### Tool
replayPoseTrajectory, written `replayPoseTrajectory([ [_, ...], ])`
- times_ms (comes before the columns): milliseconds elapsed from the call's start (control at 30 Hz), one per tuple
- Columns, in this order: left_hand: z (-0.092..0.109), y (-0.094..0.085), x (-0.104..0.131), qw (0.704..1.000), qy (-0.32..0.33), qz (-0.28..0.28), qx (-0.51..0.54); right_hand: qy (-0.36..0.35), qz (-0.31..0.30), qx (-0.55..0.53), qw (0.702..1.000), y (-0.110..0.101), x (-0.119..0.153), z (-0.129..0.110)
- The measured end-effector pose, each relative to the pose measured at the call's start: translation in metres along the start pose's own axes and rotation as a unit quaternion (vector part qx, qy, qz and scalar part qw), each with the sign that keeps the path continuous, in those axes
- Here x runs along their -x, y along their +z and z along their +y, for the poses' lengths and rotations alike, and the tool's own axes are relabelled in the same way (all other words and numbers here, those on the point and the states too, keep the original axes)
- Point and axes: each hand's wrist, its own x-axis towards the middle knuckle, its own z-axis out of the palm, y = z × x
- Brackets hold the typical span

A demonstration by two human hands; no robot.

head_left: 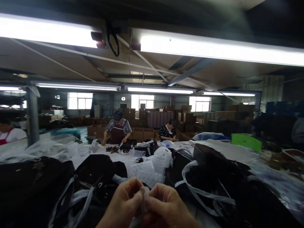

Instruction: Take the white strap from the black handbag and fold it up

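Note:
At the lower middle of the head view, my left hand [127,202] and my right hand [166,202] meet, thumbs and forefingers closed. Between the fingertips they pinch a small whitish translucent strip [145,193]; its lower part drops into shadow, and I cannot tell its material. Black bags [99,171] with metal rings and white-wrapped straps [86,202] lie to the left of my hands. On the right is another heap of black bags [213,177], with a loose white-wrapped strap [187,174] looped over it.
Crumpled clear plastic [149,167] lies beyond my hands. Across the table [220,147] two co-workers [118,129] handle items. A bright green panel [247,142] stands at right, a metal post [32,114] at left. Tube lights [213,46] hang overhead; cardboard boxes [137,134] line the back.

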Motion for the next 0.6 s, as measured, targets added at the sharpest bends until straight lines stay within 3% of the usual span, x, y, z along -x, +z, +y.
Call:
replayPoseTrajectory([
  [267, 0.003, -0.006, -0.001, 1.0, 0.009, 0.02, -0.001, -0.024, 0.057, -0.052, 0.997, 0.009, -0.018, 0.01],
  [367, 0.006, -0.006, -0.001, 0.999, 0.027, -0.001, -0.046, -0.025, 0.072, -0.053, 0.996, 0.01, -0.018, 0.009],
  [600, -0.002, -0.009, 0.005, 0.988, 0.085, 0.015, -0.13, -0.051, 0.072, -0.066, 0.994, 0.013, -0.024, 0.016],
])
